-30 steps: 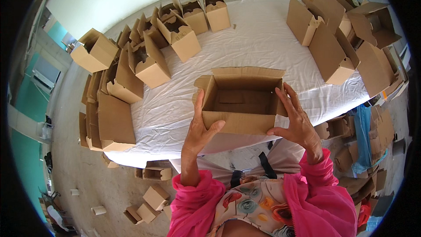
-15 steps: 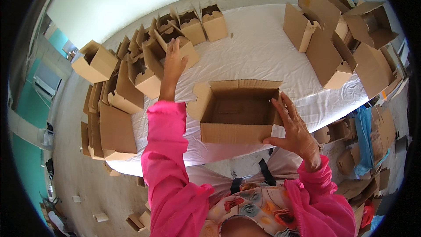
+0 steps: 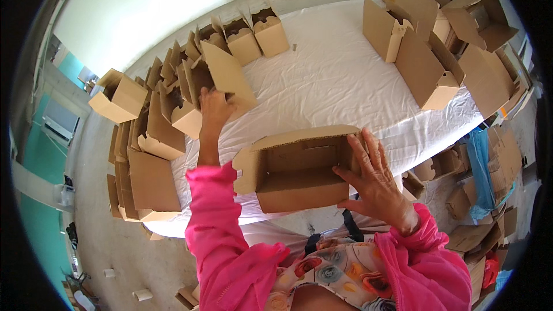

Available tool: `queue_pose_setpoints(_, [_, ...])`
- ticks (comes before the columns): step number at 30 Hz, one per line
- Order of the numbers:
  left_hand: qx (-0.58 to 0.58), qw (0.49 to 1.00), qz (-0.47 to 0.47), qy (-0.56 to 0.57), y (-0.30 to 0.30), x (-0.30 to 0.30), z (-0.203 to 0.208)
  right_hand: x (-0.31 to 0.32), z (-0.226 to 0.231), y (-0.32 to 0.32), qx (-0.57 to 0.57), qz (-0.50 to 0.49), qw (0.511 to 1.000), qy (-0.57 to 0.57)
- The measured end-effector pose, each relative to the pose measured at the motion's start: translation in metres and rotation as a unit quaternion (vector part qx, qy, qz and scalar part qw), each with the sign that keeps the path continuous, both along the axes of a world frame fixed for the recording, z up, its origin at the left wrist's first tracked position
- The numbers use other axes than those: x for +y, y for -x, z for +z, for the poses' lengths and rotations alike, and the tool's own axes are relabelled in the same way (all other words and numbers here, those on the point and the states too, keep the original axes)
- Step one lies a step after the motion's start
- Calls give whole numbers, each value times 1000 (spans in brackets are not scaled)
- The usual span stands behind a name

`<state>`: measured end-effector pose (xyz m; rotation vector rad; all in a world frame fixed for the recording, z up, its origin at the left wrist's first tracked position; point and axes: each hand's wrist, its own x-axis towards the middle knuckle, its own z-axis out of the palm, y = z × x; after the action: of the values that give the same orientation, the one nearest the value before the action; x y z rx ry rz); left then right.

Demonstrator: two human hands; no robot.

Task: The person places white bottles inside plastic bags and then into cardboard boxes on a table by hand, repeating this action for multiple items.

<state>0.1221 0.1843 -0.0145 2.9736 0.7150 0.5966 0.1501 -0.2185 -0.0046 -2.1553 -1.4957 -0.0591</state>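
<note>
In front of me an open-topped cardboard box (image 3: pixel 302 196) is tilted at the near edge of the white-covered table, its end flap sticking out to the left. My right hand (image 3: pixel 377 181) grips its right end, with fingers along the end wall and thumb toward the inside. My left hand (image 3: pixel 214 109) reaches forward to the group of boxes on the left. Its bent fingers are closed on the near end of another cardboard box (image 3: pixel 230 78), which leans with a broad side panel facing right. Part of that end is hidden by the hand.
Several open cardboard boxes (image 3: pixel 158 132) stand close together along the table's left side. More boxes (image 3: pixel 426 75) stand at the far right. A white cloth (image 3: pixel 322 75) covers the table. Flattened cardboard and blue plastic (image 3: pixel 479 167) lie below on the right.
My left hand has come down and nearer, closing on a box in the left group, which now leans over. The box in my right hand has tipped toward me and shifted slightly left.
</note>
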Motion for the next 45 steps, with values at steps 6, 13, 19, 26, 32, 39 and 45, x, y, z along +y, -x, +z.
queue_pose_setpoints(6, [-20,998,-10,-63,97,-63,25,3,-7,-31,-25,40,997,-67])
queue_pose_setpoints(13, [-44,961,-14,-274,214,-69,2,6,6,-45,-20,27,997,-63])
queue_pose_setpoints(19, [0,996,-91,12,224,-107,52,11,7,-32,-70,-21,997,-21])
queue_pose_setpoints(26, [3,937,-132,325,230,-102,62,13,13,-26,-85,-38,994,-49])
queue_pose_setpoints(32, [-55,908,-37,413,242,-63,40,17,12,-23,-95,-53,992,-67])
queue_pose_setpoints(39, [52,974,-69,209,218,-41,-28,21,9,-22,-96,-35,991,-88])
queue_pose_setpoints(45, [39,940,-8,339,208,-52,-17,18,8,-22,-90,-40,992,-83])
